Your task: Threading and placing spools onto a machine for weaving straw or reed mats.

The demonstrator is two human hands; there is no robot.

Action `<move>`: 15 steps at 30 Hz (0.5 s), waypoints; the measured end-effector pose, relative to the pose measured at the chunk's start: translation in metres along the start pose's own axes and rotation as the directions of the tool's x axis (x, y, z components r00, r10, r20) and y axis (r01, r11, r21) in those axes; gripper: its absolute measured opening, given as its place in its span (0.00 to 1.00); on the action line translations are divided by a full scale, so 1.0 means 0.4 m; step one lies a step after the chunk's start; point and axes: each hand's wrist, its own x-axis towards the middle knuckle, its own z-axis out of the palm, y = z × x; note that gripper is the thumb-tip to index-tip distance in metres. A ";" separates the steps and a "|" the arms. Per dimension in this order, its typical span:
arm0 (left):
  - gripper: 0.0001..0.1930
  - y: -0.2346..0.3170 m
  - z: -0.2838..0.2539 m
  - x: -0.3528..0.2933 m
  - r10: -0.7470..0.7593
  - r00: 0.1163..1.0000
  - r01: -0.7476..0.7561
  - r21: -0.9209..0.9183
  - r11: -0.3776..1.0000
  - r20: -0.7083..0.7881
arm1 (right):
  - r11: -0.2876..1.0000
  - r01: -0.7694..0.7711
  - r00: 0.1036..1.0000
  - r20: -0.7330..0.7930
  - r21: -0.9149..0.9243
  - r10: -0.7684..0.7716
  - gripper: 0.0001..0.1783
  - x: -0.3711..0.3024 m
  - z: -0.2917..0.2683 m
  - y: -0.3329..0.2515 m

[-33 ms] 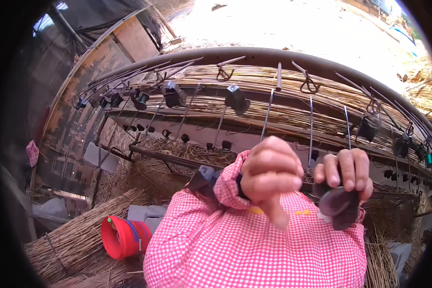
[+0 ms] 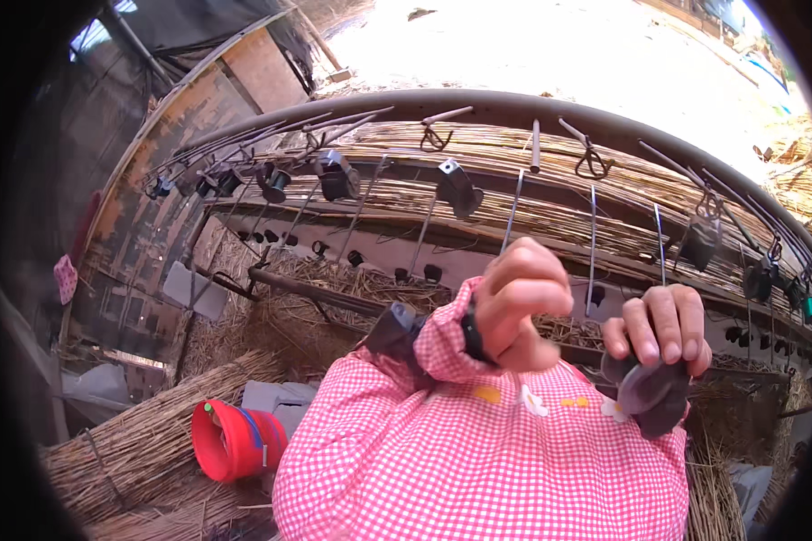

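My left hand [image 2: 521, 307] is raised in front of the chest with its fingers curled in and the thumb below them; whether thread or anything else lies between them is too small to tell. A dark band [image 2: 475, 334] circles that wrist. To its right, the fingers of my right hand [image 2: 663, 329] wrap over the top of a black thread spool holder [image 2: 651, 397], which has a rounded, disc-like side. Another dark holder [image 2: 394, 331] with a grey top hangs against my left sleeve. Both hands are just on the near side of a long bar frame [image 2: 478, 99] with reeds.
Several dark spool holders [image 2: 460, 189] hang along the frame, among thin metal rods [image 2: 593, 252] and short pegs. Beyond them lies a reed mat [image 2: 505, 149]. A red bucket [image 2: 235, 442] stands at the lower left beside reed bundles [image 2: 144, 424]. A worn board panel [image 2: 171, 180] rises at the left.
My left hand has turned and drawn its thumb up, from pointing down to curled under the fingers. My right hand keeps hold of the spool holder. The whole view has shifted slightly.
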 end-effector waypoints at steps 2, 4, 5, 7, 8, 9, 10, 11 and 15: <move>0.10 -0.054 0.013 -0.051 -0.139 0.887 0.050 0.208 0.977 0.440 | 0.986 -0.135 0.990 -0.036 0.103 0.139 0.10 -0.012 0.015 0.022; 0.12 -0.157 0.089 -0.149 0.067 0.758 -0.334 0.298 0.894 0.649 | 0.861 -0.502 0.864 -0.087 -0.075 0.496 0.13 -0.038 0.014 0.045; 0.13 -0.213 0.113 -0.187 0.289 0.715 -0.566 0.284 0.774 0.637 | 0.731 -0.654 0.756 -0.164 -0.195 0.633 0.17 -0.035 0.021 0.047; 0.11 -0.324 0.010 -0.230 -0.005 0.678 -0.634 0.588 0.502 0.735 | 0.684 -0.724 0.676 -0.291 -0.093 0.677 0.21 -0.023 0.018 0.042; 0.10 -0.374 -0.032 -0.226 -0.295 0.674 -0.673 0.727 0.133 0.677 | 0.641 -0.767 0.573 -0.429 0.019 0.698 0.26 -0.019 0.036 0.022; 0.09 -0.408 -0.043 -0.207 -0.508 0.698 -0.680 0.689 -0.249 0.505 | 0.651 -0.757 0.547 -0.494 0.052 0.676 0.32 -0.041 -0.005 0.005; 0.08 -0.383 -0.028 -0.163 -0.755 0.492 -0.522 0.841 0.143 0.434 | 0.722 -0.688 0.563 -0.574 0.073 0.595 0.28 -0.037 -0.034 -0.038; 0.11 -0.354 -0.060 -0.152 -0.687 0.456 -0.246 0.822 0.514 0.566 | 0.813 -0.575 0.583 -0.652 0.091 0.485 0.23 -0.051 -0.092 -0.063; 0.06 -0.338 -0.082 -0.150 -0.761 0.290 0.697 0.417 0.583 0.580 | 0.981 -0.185 0.579 -0.799 0.064 0.162 0.14 -0.070 -0.511 -0.011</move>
